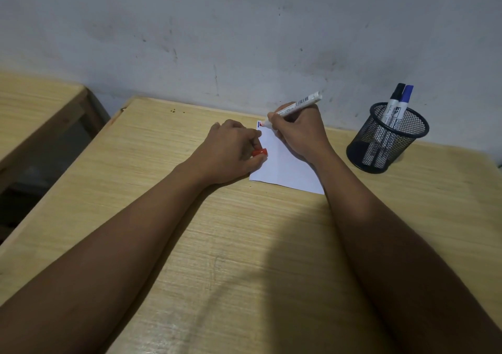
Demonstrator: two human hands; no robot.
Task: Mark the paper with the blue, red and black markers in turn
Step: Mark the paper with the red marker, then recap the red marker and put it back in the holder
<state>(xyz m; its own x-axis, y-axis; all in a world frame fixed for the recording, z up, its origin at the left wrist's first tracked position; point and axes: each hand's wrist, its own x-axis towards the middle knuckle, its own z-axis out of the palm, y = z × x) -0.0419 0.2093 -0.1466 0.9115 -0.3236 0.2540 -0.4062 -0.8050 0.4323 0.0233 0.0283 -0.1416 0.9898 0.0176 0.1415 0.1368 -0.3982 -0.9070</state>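
Hands: right hand (298, 131) grips red marker (296, 106) on paper (282, 169); left hand (231, 150) holds red cap (259, 152) | blue mark (259, 127) done, red underway, black marker (394, 101) left

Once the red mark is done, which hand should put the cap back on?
Probably left. The left hand already holds the red cap beside the paper, while the right hand grips the red marker.
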